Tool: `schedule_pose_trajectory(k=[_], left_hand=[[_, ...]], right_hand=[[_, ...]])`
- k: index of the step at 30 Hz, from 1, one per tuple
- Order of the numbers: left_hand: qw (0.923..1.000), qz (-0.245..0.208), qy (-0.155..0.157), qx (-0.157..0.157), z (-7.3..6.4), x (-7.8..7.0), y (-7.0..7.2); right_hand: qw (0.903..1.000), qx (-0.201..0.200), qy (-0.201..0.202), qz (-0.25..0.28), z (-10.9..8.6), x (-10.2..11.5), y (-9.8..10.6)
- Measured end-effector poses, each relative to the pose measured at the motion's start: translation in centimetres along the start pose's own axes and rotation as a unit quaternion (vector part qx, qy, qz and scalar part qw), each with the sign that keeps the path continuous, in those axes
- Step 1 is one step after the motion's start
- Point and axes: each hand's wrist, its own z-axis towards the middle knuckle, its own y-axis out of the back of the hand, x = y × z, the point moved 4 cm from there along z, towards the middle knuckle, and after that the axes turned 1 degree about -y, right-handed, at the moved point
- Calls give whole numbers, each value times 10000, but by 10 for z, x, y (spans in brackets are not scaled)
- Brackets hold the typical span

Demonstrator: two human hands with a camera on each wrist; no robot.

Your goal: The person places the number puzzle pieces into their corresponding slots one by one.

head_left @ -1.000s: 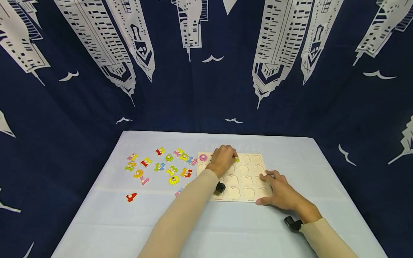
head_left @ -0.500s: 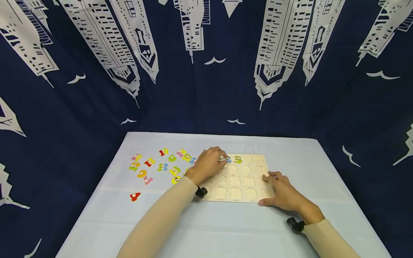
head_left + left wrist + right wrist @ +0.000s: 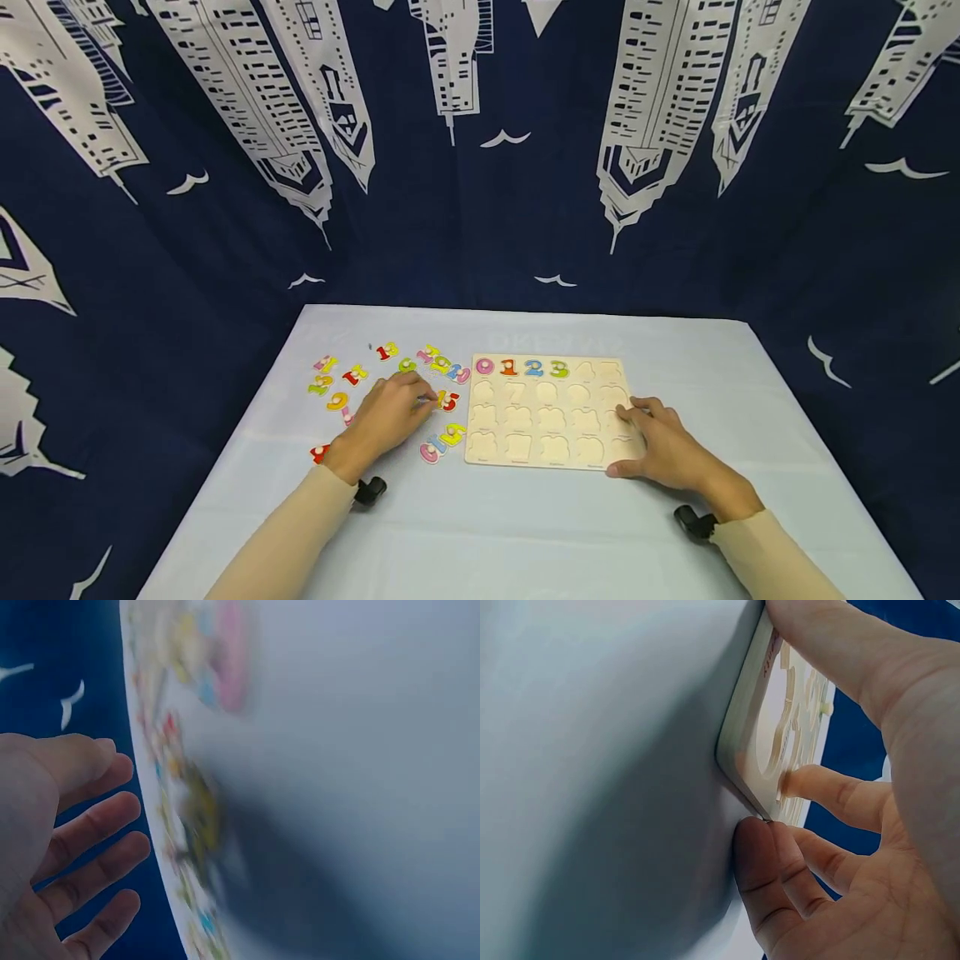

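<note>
My left hand (image 3: 392,414) hovers over the loose number pieces, its fingers loosely bent and holding nothing. In the left wrist view its fingers (image 3: 112,817) are spread apart above blurred pieces. A wooden number puzzle board (image 3: 553,403) lies flat on the table. Pink 0 (image 3: 484,366), red-orange 1 (image 3: 508,367), blue 2 (image 3: 533,367) and green 3 (image 3: 558,367) sit in its back row. My right hand (image 3: 665,447) holds the board's near right corner, thumb at the front edge. One finger (image 3: 810,784) touches the board's face, with others beside its edge.
Left of the board lie several colourful pieces, among them a red-and-yellow 15 (image 3: 448,402) and a yellow piece (image 3: 453,433). A red piece (image 3: 318,453) is partly hidden by the left wrist. A white cloth (image 3: 525,533) covers the table; a dark patterned curtain (image 3: 465,208) hangs behind.
My left hand has moved left from the board's back row to the loose pieces, uncovering the numbers 0 to 3. The right hand stays at the board's corner.
</note>
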Motion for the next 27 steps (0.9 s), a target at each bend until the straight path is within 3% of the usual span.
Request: schedule_pose_trajectory(k=[4,7,9,12,18,23,27], left_hand=[[9985,412,-166,-332,-38,-13,34],[9984,349,-191,-390,-64,-26,57],[9989,292,-34,-352,-79,-26,65],[9987,282,325,-256,-98,-9,66],[9949,128,1003,-45,-126,40,53],[9928,104,1140,-338,-137,70,52],[9920,-51,1234,-281,-140,83,51]], right_hand=[[10000,-1,-29,46,-2,-2,0],[10000,-24,-30,91,-3,-2,0],[9999,-5,-24,119,-4,-2,1],[9999,-18,45,109,-4,-1,3],[9999,-15,114,30,-4,0,5],[10000,38,65,17,-2,-2,2],[10000,34,36,18,0,-3,1]])
